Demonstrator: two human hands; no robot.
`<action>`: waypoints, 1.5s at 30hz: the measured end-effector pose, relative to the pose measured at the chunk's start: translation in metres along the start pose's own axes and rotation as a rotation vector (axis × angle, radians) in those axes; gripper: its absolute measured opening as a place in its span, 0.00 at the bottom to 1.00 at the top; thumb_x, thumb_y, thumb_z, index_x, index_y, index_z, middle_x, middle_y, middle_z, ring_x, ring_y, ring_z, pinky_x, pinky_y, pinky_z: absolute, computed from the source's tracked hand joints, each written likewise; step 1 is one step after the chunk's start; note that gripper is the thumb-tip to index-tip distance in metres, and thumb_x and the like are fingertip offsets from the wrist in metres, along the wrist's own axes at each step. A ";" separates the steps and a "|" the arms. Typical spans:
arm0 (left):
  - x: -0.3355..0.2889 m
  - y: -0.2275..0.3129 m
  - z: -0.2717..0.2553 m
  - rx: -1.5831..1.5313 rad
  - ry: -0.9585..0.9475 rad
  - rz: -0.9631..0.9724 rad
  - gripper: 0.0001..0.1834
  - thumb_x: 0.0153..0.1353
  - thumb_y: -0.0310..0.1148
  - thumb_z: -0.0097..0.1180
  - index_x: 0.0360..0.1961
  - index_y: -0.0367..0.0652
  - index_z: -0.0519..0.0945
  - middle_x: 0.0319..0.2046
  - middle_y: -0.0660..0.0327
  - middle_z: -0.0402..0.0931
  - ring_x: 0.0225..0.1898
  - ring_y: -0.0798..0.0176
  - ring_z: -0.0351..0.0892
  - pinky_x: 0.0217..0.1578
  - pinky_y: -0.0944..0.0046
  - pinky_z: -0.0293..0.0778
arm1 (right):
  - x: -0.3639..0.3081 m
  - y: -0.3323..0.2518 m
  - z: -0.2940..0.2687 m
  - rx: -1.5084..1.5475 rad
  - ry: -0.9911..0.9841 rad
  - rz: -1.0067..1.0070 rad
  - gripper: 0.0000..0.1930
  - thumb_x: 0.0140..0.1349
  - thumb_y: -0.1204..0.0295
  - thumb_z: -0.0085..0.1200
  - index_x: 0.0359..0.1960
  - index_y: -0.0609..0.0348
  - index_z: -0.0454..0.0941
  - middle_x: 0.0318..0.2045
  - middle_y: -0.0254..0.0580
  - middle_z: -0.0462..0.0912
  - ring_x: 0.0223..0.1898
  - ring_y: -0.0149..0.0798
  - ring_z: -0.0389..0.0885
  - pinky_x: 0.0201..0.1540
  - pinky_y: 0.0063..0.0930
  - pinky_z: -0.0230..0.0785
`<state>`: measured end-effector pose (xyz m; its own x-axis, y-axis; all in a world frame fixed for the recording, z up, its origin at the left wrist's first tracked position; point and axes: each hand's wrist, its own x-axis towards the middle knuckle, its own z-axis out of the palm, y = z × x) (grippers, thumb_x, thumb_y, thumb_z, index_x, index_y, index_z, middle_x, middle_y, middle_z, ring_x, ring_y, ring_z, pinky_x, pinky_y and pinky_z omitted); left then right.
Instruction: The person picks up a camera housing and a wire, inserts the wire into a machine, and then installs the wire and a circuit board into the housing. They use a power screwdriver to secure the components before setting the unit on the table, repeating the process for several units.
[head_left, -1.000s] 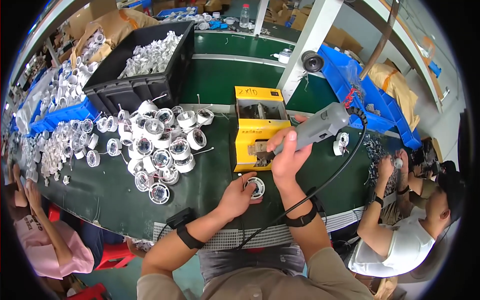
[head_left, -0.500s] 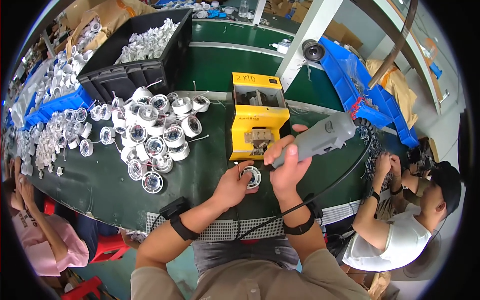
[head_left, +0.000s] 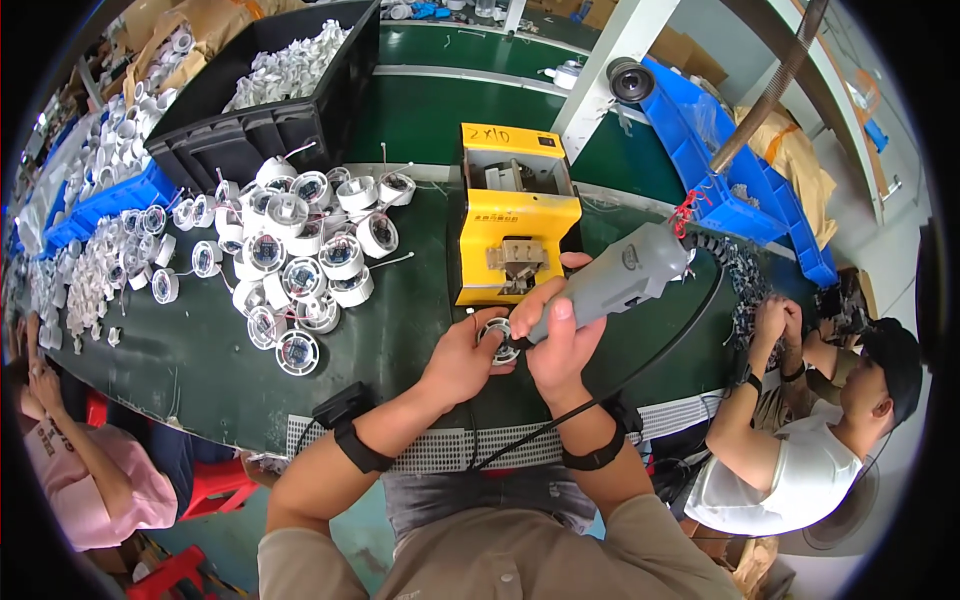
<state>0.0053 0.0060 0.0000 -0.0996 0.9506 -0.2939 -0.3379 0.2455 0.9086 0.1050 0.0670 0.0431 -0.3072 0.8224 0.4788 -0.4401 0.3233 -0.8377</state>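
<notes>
My left hand (head_left: 462,358) grips a small round white housing (head_left: 503,352) with a dark circuit board in it, just above the table in front of the yellow machine (head_left: 520,225). My right hand (head_left: 560,335) is wrapped round a grey electric screwdriver (head_left: 622,280), tilted with its tip at the housing's open face. Whether the tip sits on a screw is too small to tell. A black cable (head_left: 665,350) curves from the tool's rear down toward my waist. Left of my hands lies a pile of similar white housings (head_left: 303,275), some with thin wires sticking out.
Behind the pile stands a black crate (head_left: 240,135) of small white parts. More loose white parts (head_left: 90,285) lie at far left. Blue bins (head_left: 690,150) stand back right, beside a white post (head_left: 610,75). One person (head_left: 790,440) works at right, another (head_left: 85,470) at left.
The screwdriver has come down and left, its tip now meeting the housing in my left hand. My left hand still holds the housing. The view has shifted slightly.
</notes>
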 end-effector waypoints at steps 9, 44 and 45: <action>-0.003 0.005 0.001 0.053 -0.005 0.005 0.17 0.67 0.26 0.42 0.55 0.30 0.69 0.46 0.52 0.73 0.44 0.60 0.77 0.40 0.63 0.83 | -0.003 0.007 -0.003 -0.002 -0.061 0.018 0.23 0.63 0.66 0.49 0.51 0.66 0.55 0.20 0.38 0.68 0.18 0.31 0.68 0.22 0.26 0.67; -0.035 0.073 -0.044 1.192 -0.562 0.056 0.16 0.57 0.41 0.61 0.25 0.37 0.81 0.21 0.61 0.82 0.24 0.68 0.81 0.27 0.70 0.74 | 0.031 0.001 -0.174 -1.326 -0.096 -0.049 0.16 0.46 0.64 0.66 0.38 0.48 0.78 0.52 0.46 0.72 0.55 0.51 0.69 0.56 0.43 0.64; -0.033 0.067 -0.038 1.225 -0.622 0.095 0.16 0.57 0.42 0.61 0.27 0.38 0.81 0.21 0.61 0.81 0.25 0.67 0.81 0.27 0.69 0.74 | 0.034 -0.001 -0.168 -1.350 -0.078 -0.019 0.17 0.46 0.63 0.66 0.38 0.47 0.78 0.49 0.45 0.73 0.56 0.50 0.68 0.56 0.42 0.64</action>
<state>-0.0492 -0.0161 0.0595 0.4646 0.8210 -0.3318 0.7121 -0.1238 0.6910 0.2368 0.1731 0.0163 -0.3770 0.7987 0.4689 0.7072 0.5752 -0.4112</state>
